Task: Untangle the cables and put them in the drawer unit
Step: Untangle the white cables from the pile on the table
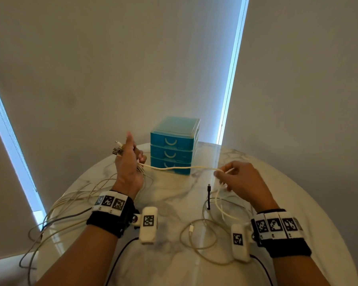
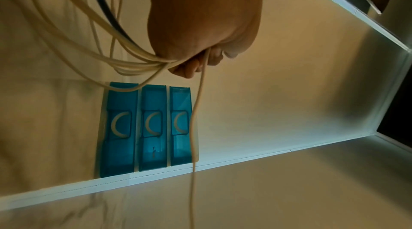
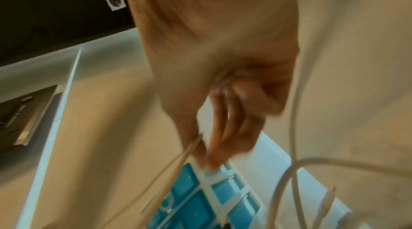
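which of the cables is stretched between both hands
The cream cable running in front of the blue drawer unit, left hand to right hand. The others hang or lie slack.

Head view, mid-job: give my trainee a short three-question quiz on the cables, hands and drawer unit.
1. True or false: all three drawers of the blue drawer unit are closed.
2. Which hand grips the bunch of cable ends with plugs sticking up? A) left hand B) right hand C) neither
3. Fill in: the white cable stretched between the hands passes in front of the ____ drawer.

Key:
1. True; no drawer front sticks out.
2. A; the right hand only pinches the stretched cable with its fingers.
3. Bottom.
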A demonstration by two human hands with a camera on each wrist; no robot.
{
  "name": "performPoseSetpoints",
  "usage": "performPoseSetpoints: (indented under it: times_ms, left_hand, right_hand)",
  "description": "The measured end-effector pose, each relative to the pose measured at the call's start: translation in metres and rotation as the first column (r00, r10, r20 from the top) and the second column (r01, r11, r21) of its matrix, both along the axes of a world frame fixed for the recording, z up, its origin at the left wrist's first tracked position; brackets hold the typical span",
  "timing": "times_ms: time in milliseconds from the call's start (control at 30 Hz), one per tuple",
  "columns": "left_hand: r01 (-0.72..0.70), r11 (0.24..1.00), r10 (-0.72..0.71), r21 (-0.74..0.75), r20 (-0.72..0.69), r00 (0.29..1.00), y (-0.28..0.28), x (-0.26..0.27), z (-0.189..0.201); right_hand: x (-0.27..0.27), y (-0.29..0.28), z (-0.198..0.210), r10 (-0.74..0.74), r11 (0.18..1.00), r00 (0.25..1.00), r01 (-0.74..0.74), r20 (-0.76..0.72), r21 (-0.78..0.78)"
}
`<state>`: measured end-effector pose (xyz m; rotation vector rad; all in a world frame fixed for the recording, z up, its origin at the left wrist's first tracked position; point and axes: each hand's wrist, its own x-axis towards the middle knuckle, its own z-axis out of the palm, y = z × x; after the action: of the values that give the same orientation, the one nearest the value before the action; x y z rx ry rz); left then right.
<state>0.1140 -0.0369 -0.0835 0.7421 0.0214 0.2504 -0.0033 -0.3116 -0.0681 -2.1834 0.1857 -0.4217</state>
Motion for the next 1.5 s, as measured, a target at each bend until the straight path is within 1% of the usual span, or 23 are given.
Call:
performPoseSetpoints:
  times_ms: [67,100,133,233,300,333,400,500,567,633,700,733,867,933,1000,1100,1133,1200,1233,1300,1367,1433,1500]
  left_hand:
    - [0.026,0.999,-0.025,-0.046,0.021,0.999,0.004,-0.003,0.003]
    - [0.051,0.998,-0.05,-0.048,0.04,0.998,0.006,-0.004,0.004]
    - [0.079,0.997,-0.078,-0.018,0.064,0.995,0.008,-0.006,0.007]
    - [0.157,0.953,-0.195,0.26,0.13,0.972,0.005,-0.016,0.013]
    - [0.189,0.841,-0.299,0.508,0.144,0.943,-0.002,-0.024,0.015]
    - [0.197,0.764,-0.35,0.615,0.137,0.927,-0.007,-0.029,0.016]
    - [0.192,0.618,-0.407,0.762,0.101,0.908,-0.016,-0.037,0.016]
    - [0.209,0.451,-0.441,0.868,0.013,0.898,-0.023,-0.041,0.011]
    - [0.248,0.382,-0.464,0.89,-0.047,0.885,-0.023,-0.039,0.007]
    - [0.221,0.343,-0.429,0.913,-0.058,0.902,-0.024,-0.037,0.006]
    - [0.129,0.352,-0.372,0.927,0.012,0.928,-0.027,-0.037,0.008]
    - [0.09,0.404,-0.351,0.91,0.063,0.934,-0.027,-0.038,0.009]
    - [-0.012,0.726,-0.134,0.688,0.158,0.978,-0.018,-0.031,0.01]
    - [-0.061,0.807,-0.035,0.587,0.15,0.988,-0.015,-0.026,0.009]
    - [-0.091,0.853,0.025,0.513,0.134,0.991,-0.014,-0.025,0.009]
    - [-0.122,0.903,0.103,0.412,0.069,0.992,-0.007,-0.021,0.01]
    - [-0.12,0.91,0.113,0.397,0.041,0.993,-0.003,-0.018,0.008]
    - [-0.064,0.899,0.076,0.433,-0.01,0.997,0.0,-0.014,0.005]
    - [-0.029,0.879,0.042,0.477,-0.018,0.999,-0.001,-0.014,0.004]
    - [0.001,0.797,-0.012,0.604,0.015,1.0,-0.008,-0.019,0.004]
    - [-0.036,0.691,-0.054,0.722,0.102,0.993,-0.015,-0.028,0.009]
    - [-0.054,0.614,-0.143,0.788,0.178,0.974,-0.024,-0.037,0.013]
    - [0.001,0.543,-0.254,0.839,0.163,0.953,-0.03,-0.044,0.017]
  right_hand:
    - [-0.003,-0.001,0.0,0.175,0.981,0.969,-0.158,-0.173,0.111]
    - [-0.003,-0.001,0.002,0.22,0.964,0.963,-0.189,-0.158,0.188]
    - [-0.003,0.0,0.004,0.233,0.937,0.969,-0.202,-0.08,0.286]
    - [-0.004,0.006,0.014,0.2,0.771,0.964,-0.265,0.176,0.579]
    - [-0.005,0.019,0.016,0.299,0.649,0.931,-0.36,0.211,0.671]
    - [-0.004,0.027,0.014,0.364,0.623,0.907,-0.407,0.213,0.668]
    - [-0.002,0.038,0.009,0.411,0.69,0.891,-0.443,0.195,0.572]
    - [0.001,0.047,0.003,0.396,0.783,0.901,-0.431,0.176,0.448]
    - [0.001,0.046,0.002,0.375,0.806,0.906,-0.423,0.197,0.414]
    - [0.001,0.044,0.004,0.361,0.821,0.913,-0.408,0.19,0.399]
    - [0.001,0.043,0.004,0.369,0.852,0.924,-0.379,0.099,0.36]
    - [0.001,0.042,0.002,0.386,0.868,0.922,-0.374,0.028,0.326]
    - [0.003,0.035,-0.009,0.44,0.888,0.866,-0.458,-0.24,-0.026]
    - [-0.001,0.029,0.0,0.398,0.901,0.883,-0.427,-0.25,-0.074]
    - [-0.006,0.015,0.01,0.331,0.929,0.917,-0.358,-0.221,-0.093]
    - [-0.016,-0.012,0.019,0.306,0.933,0.924,-0.339,-0.228,-0.12]
    - [-0.017,-0.02,0.018,0.28,0.947,0.941,-0.303,-0.191,-0.104]
    - [-0.012,-0.031,0.009,0.114,0.993,0.993,-0.114,0.019,-0.031]
    - [-0.007,-0.035,0.004,-0.011,0.999,0.987,0.006,0.158,0.033]
    - [0.003,-0.033,-0.002,-0.193,0.978,0.916,0.151,0.351,0.142]
    - [0.007,-0.018,-0.003,-0.18,0.982,0.893,0.135,0.412,0.135]
    - [0.007,0.003,-0.002,-0.064,0.995,0.912,0.025,0.406,0.1]
    - [0.007,0.024,-0.004,0.063,0.993,0.922,-0.094,0.381,0.065]
